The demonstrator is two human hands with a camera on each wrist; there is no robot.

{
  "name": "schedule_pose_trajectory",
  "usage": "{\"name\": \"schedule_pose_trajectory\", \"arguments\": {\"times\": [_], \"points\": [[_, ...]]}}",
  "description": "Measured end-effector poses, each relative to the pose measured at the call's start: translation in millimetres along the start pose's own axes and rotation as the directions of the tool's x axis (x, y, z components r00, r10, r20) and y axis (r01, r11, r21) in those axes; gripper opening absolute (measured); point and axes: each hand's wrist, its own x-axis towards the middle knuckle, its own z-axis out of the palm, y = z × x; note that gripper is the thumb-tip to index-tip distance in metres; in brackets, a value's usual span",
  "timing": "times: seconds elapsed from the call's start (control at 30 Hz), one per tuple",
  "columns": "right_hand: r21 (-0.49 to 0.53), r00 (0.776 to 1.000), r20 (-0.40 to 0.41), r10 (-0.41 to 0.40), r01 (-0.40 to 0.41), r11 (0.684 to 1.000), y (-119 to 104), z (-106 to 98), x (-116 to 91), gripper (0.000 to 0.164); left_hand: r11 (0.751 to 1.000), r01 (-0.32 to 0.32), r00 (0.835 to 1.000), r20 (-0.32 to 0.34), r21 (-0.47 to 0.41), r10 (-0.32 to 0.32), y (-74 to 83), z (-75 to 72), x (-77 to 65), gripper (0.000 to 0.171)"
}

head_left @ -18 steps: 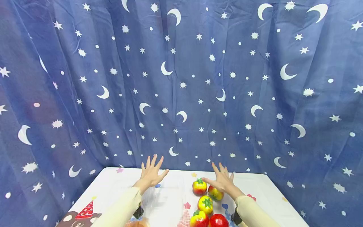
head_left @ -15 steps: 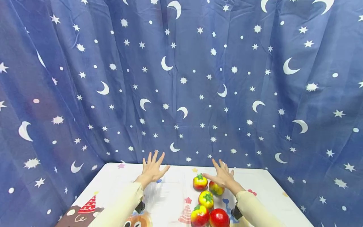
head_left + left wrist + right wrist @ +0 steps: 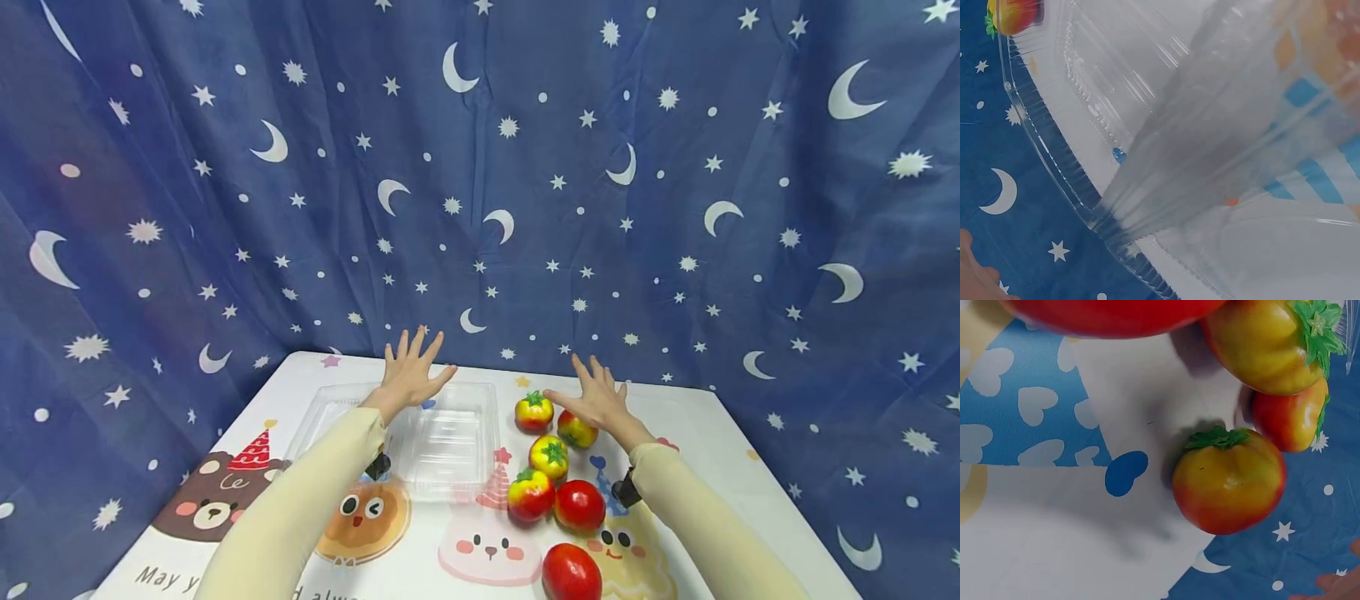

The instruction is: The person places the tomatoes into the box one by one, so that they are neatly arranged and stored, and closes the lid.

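My left hand (image 3: 411,377) hovers with spread, straight fingers over the clear plastic clamshell box (image 3: 444,446). The box lies with its lid raised or folded out to the left, partly hidden by my forearm; its hinge crosses the left wrist view. My right hand (image 3: 598,403), fingers also spread, is above a yellow-red tomato-like fruit (image 3: 576,430) and holds nothing. Several such fruits with green leafy tops cluster right of the box, among them one at the back (image 3: 534,412) and one in front (image 3: 531,496). Two smooth red fruits (image 3: 580,506) lie nearer me.
A white table cover (image 3: 420,550) printed with cartoon animals lies under everything. Behind the table hangs a blue curtain (image 3: 337,208) with moons and stars. The table's right edge (image 3: 780,500) runs past my right forearm.
The head view has tilted down, so the box, both red fruits and more of the table now show. Both hands stay spread in about the same place over the table.
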Motion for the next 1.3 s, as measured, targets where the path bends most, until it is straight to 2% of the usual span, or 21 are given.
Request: {"name": "schedule_pose_trajectory", "arguments": {"times": [0.13, 0.27, 0.43, 0.63, 0.77, 0.97, 1.07, 1.2, 1.3], "points": [[0.005, 1.0, 0.014, 0.009, -0.009, 1.0, 0, -1, 0, 0.107, 1.0, 0.007, 1.0, 0.012, 0.007, -0.008, -1.8, -1.0, 0.7, 0.077], [0.012, 1.0, 0.001, 0.002, -0.002, 1.0, -2, -7, 3, 0.105, 1.0, 0.025, 1.0, 0.007, -0.015, -0.025, -7.8, -10.4, 1.7, 0.078], [0.013, 1.0, -0.017, -0.009, 0.01, 1.0, 0, -12, 8, 0.103, 0.997, 0.073, 0.997, 0.002, -0.031, -0.073, -27.0, -21.5, 2.6, 0.077], [0.02, 1.0, 0.021, 0.017, -0.017, 1.0, 6, -9, 6, 0.101, 0.989, 0.129, 0.992, 0.015, -0.071, -0.129, -49.5, -27.2, -5.3, 0.078], [0.022, 0.999, 0.042, 0.03, -0.031, 0.999, 9, -4, 3, 0.1, 0.978, 0.173, 0.985, 0.024, -0.115, -0.171, -68.2, -29.7, -15.3, 0.073], [0.029, 0.999, 0.046, 0.013, -0.014, 0.999, 10, 0, 2, 0.098, 0.947, 0.249, 0.968, 0.023, -0.201, -0.249, -102.4, -31.8, -38.4, 0.062], [0.03, 0.998, 0.061, 0.007, -0.008, 1.0, 10, 3, 3, 0.098, 0.93, 0.296, 0.955, 0.059, -0.218, -0.29, -118.5, -29.0, -50.3, 0.063], [0.035, 0.996, 0.083, 0.018, -0.021, 0.999, 12, 7, 2, 0.097, 0.909, 0.343, 0.939, 0.101, -0.238, -0.328, -131.8, -24.3, -62.7, 0.065], [0.04, 0.995, 0.095, 0.029, -0.033, 0.999, 14, 10, -1, 0.097, 0.904, 0.36, 0.933, 0.11, -0.231, -0.343, -137.2, -21.2, -69.2, 0.067]]}}
